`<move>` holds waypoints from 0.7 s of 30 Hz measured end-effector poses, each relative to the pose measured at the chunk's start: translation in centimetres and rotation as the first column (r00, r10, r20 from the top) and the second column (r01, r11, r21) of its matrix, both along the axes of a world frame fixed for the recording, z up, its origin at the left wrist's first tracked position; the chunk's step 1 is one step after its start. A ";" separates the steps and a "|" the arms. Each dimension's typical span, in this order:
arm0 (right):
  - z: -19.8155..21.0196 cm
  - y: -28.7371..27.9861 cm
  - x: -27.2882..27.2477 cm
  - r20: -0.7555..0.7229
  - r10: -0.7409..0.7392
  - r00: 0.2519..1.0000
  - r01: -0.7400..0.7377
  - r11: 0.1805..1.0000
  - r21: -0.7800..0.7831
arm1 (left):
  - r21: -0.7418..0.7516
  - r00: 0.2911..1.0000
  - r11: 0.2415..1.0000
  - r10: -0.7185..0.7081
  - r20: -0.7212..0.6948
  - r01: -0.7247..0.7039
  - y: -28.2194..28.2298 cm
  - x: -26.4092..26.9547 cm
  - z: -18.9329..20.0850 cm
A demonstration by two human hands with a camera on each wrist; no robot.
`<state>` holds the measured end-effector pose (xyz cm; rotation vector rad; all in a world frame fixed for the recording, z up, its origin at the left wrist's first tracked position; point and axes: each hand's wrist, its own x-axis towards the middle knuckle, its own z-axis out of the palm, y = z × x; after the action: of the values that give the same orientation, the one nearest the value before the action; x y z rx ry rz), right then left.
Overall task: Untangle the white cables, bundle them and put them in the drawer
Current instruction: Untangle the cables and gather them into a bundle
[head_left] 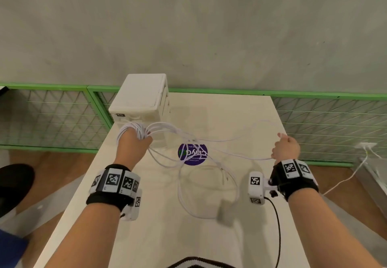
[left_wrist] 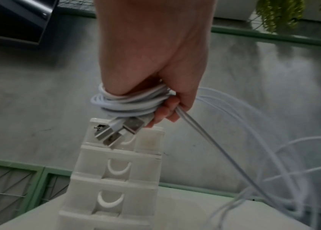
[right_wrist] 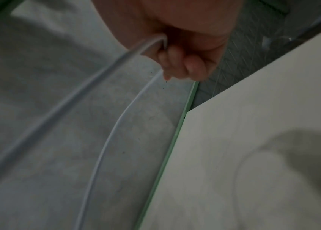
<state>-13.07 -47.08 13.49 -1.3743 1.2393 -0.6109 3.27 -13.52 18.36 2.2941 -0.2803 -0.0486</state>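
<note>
From the head view, the left hand (head_left: 134, 142) is raised above the pale surface (head_left: 146, 236) just in front of the white drawer unit (head_left: 142, 95), with the white cables (head_left: 188, 142) coiled round it; loose strands run across a purple sticker (head_left: 192, 154) to the right hand (head_left: 285, 148), and a slack loop hangs lower with a blurred white block (head_left: 226, 213) at its end. The left wrist view adds what the head view hides: the grip of the left hand (left_wrist: 155, 62) is curled round the coil, pinching several metal-tipped plugs (left_wrist: 120, 132) against the fingers (left_wrist: 167, 109), and the unit's stacked drawer fronts (left_wrist: 114, 171) are pushed in. The right wrist view shows the right hand (right_wrist: 185, 46) closed on a single cable strand (right_wrist: 106, 140).
</note>
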 end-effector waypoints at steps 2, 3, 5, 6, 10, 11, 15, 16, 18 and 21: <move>-0.9 1.0 0.5 -0.319 0.111 0.941 -0.166 0.975 -0.150 | -0.024 0.998 0.998 -0.055 0.024 0.055 -1.1 -0.7 0.4; -0.7 2.1 0.8 -0.371 0.155 0.916 -0.252 0.940 -0.229 | -0.052 0.994 0.993 -0.104 0.024 0.106 -1.7 -1.0 0.6; 0.0 4.7 1.8 -0.328 0.316 0.890 -0.439 0.789 -0.431 | -0.091 0.977 0.972 -0.214 0.028 0.215 -2.7 -1.5 1.1; 0.2 6.0 2.3 -0.325 0.433 0.841 -0.541 0.682 -0.492 | -0.095 0.965 0.960 -0.259 0.043 0.262 -3.1 -1.7 1.3; 1.2 9.3 4.7 -0.406 0.694 0.594 -0.787 0.395 -0.475 | -0.098 0.928 0.924 -0.363 0.090 0.371 -4.4 -2.6 2.9; 1.5 9.8 5.1 -0.371 0.726 0.579 -0.794 0.401 -0.456 | -0.100 0.923 0.919 -0.372 0.095 0.381 -4.5 -2.6 3.3; 2.1 10.4 5.0 -0.126 0.787 0.604 -0.776 0.545 -0.316 | -0.106 0.940 0.940 -0.306 0.149 0.323 -4.2 -2.0 4.6; 2.1 10.5 4.7 -0.105 0.802 0.588 -0.795 0.548 -0.261 | -0.122 0.948 0.947 -0.276 0.159 0.296 -4.1 -1.7 4.9; 1.9 10.7 4.3 -0.085 0.846 0.527 -0.843 0.507 -0.181 | -0.146 0.957 0.954 -0.238 0.165 0.263 -3.9 -1.3 5.2; 1.6 11.1 4.0 0.013 0.883 0.470 -0.872 0.467 -0.146 | -0.133 0.960 0.959 -0.230 0.157 0.252 -4.1 -1.2 5.4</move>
<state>-9.12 -35.97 15.06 -1.8323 0.2572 0.0232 2.07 -17.62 23.81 2.1045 -0.6167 0.0102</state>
